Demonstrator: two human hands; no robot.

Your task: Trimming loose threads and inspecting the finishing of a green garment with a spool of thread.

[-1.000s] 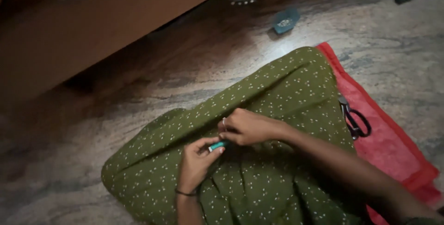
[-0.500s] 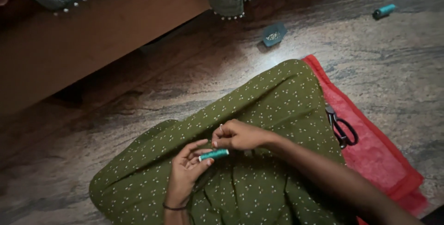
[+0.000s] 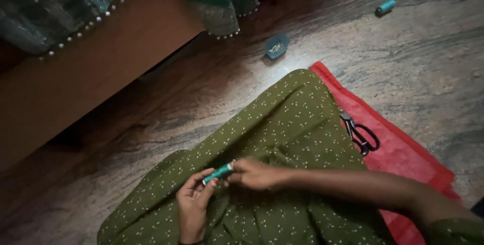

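Both hands have slid lower-left – the spool (image 3: 218,173) now lifted between them.
Left hand (image 3: 194,204) pinches its light, hard, slippery barrel; right hand (image 3: 254,173) nips the end – cloth (image 3: 282,124) beneath lies soft.

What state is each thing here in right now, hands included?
Left hand: holds the teal thread spool.
Right hand: touches the spool's end.
Green dotted cloth: spread, creased, on the floor.
Scissors: closed, lying on the red cloth.
Small blue tray: open, on the floor.
Second spool: lying on its side.

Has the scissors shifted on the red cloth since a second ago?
No. The scissors lies at the same spot on the red cloth, beside the green fabric's edge; only the camera moved.
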